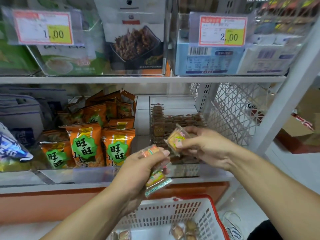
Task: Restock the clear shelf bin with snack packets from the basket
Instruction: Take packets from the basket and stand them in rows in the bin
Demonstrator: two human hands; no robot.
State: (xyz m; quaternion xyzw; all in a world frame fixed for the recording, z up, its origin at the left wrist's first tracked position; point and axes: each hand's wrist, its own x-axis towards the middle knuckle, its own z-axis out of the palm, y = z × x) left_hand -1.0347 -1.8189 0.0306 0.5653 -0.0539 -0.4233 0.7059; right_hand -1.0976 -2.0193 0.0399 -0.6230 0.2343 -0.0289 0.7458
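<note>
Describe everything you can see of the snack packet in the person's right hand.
The snack packet is small, squarish, in clear crinkly wrap, showing a tan biscuit-like piece with pink and green print. It is tilted, pinched at its right edge by the right hand, just in front of the clear shelf bin, above its brown packets.

The white and yellow price tag (43, 27) on the upper left clear plastic bin reads "1.00". The similar red-framed price tag (223, 31) on the upper right bin reads "2.00". The orange foil snack bags (84, 146) show "旺旺" (other print is too blurred).
</note>
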